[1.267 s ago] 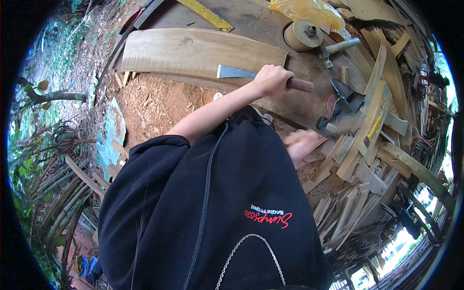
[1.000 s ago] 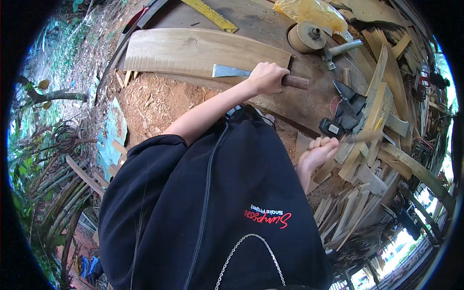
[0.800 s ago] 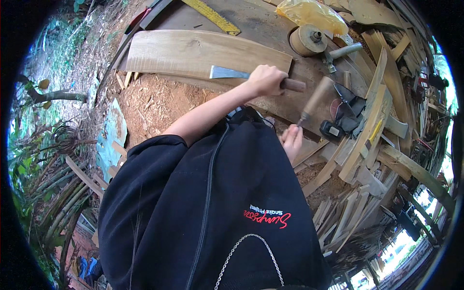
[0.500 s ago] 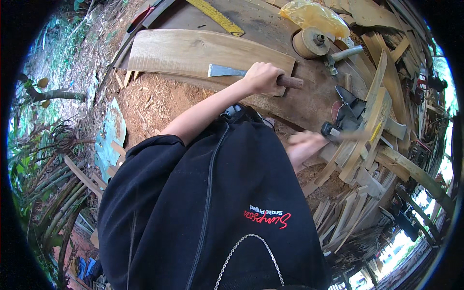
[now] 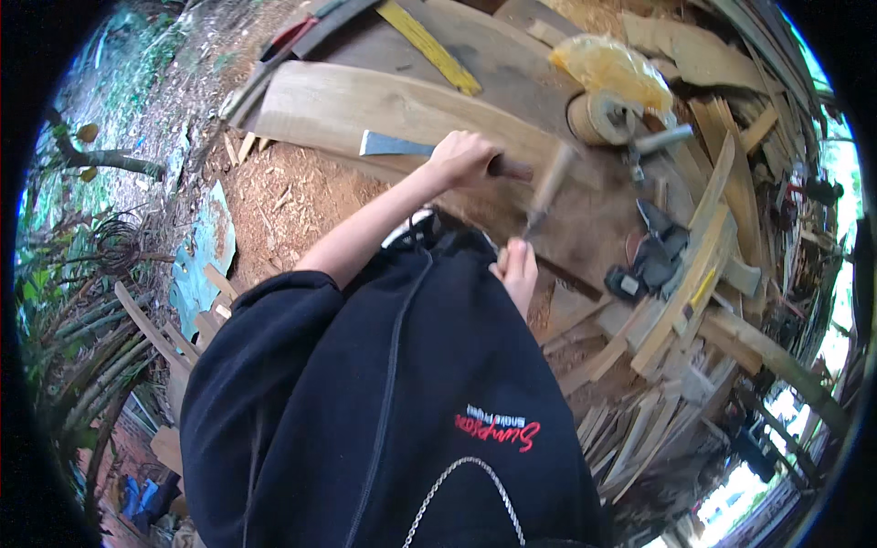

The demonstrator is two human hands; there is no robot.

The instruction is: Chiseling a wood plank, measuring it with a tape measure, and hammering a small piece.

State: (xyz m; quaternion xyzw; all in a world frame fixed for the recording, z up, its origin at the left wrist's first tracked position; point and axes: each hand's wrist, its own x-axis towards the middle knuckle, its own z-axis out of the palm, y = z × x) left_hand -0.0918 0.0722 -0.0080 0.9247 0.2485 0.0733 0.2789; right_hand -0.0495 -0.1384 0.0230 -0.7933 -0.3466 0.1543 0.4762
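My left hand (image 5: 464,157) is closed round the wooden handle of a broad chisel (image 5: 397,144). Its flat steel blade points left over the near edge of a long pale board (image 5: 338,99), and the brown handle end sticks out to the right of my fist. Below and to the right, my right hand (image 5: 517,267) grips a wooden mallet (image 5: 552,181), smeared by motion. The mallet's pale wooden part is raised beside the chisel's handle end, with a gap between them. Whether the blade touches the board is hard to tell.
A yellow ruler-like strip (image 5: 429,46) lies beyond the board. At the far right are a round wooden block (image 5: 598,119), a yellow plastic bag (image 5: 617,71) and a hammer (image 5: 660,139). Dark tools (image 5: 653,260) and stacked timber (image 5: 694,274) crowd the right; wood shavings (image 5: 283,201) cover the ground.
My right hand has swung the mallet from the right, up and left toward the chisel's handle. My left hand and the chisel have shifted left in the picture, as the view turned slightly.
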